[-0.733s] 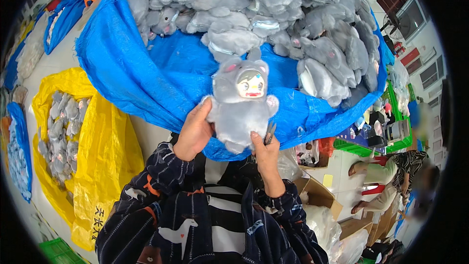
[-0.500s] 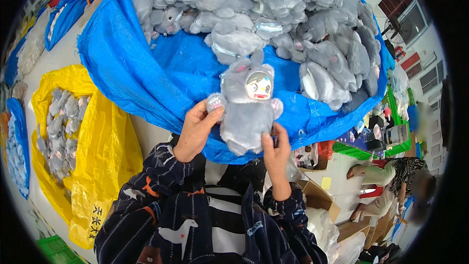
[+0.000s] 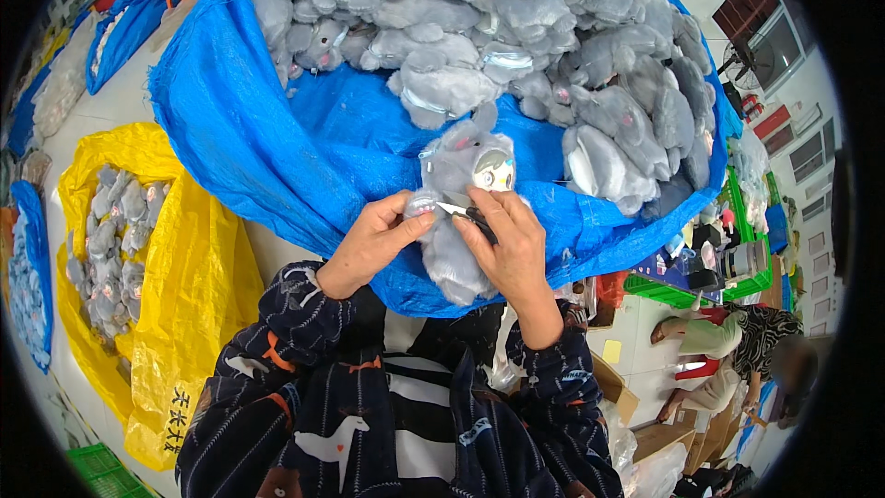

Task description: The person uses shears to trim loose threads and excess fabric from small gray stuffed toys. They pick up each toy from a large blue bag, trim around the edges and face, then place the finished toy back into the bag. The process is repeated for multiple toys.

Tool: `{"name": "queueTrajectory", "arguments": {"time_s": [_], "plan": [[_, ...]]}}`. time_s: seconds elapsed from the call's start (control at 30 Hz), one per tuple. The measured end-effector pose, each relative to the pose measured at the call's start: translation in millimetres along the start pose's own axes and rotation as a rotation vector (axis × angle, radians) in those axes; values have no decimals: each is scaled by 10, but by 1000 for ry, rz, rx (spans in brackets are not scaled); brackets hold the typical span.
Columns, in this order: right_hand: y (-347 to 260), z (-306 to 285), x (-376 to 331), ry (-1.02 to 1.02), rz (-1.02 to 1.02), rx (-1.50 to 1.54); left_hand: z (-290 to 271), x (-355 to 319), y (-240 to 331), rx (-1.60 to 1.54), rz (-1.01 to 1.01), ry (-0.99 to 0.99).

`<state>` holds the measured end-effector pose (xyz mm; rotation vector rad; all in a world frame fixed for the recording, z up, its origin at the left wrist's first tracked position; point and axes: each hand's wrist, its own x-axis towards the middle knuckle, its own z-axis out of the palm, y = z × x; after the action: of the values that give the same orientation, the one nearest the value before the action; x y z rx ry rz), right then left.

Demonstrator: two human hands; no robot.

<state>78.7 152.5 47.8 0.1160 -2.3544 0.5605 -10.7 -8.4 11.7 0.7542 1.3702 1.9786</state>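
A grey plush toy (image 3: 452, 263) with a doll face set in its hood lies in front of me at the near side of a blue woven sack. My left hand (image 3: 369, 240) pinches the toy's left-side paw, which has a pink pad, between thumb and fingers. In my right hand (image 3: 512, 244) is a small pair of snips (image 3: 477, 219) with pale pointed blades and a black handle. Their tips reach the pinched paw. Part of the doll face is covered by my right fingers.
The blue sack (image 3: 249, 129) holds a heap of similar grey plush pieces (image 3: 442, 28). At left stands a yellow sack (image 3: 198, 314) with more of them. Green crates (image 3: 747, 281) and cardboard boxes (image 3: 664, 433) are at right, near a seated person (image 3: 765, 337).
My right hand has moved from the toy's lower side up across its body, and the snips now show at the paw. The toy has tilted slightly, and my left hand still pinches the paw.
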Motion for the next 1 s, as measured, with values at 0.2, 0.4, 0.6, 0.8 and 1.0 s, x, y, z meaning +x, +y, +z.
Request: {"name": "queueTrajectory", "arguments": {"time_s": [0.2, 0.4, 0.6, 0.8, 1.0], "plan": [[24, -5, 16, -20, -45, -20, -88, 24, -21, 70, -22, -59], [67, -69, 96, -87, -138, -50, -125, 87, 1, 197, 34, -91], [66, -98, 199, -127, -248, -113, -147, 129, 25, 273, 42, -124], [79, -213, 270, -156, -351, -229, -157, 174, 66, 372, 62, -147], [50, -142, 300, -144, -364, -150, -135, 211, 140, 489, 120, -212]]}}
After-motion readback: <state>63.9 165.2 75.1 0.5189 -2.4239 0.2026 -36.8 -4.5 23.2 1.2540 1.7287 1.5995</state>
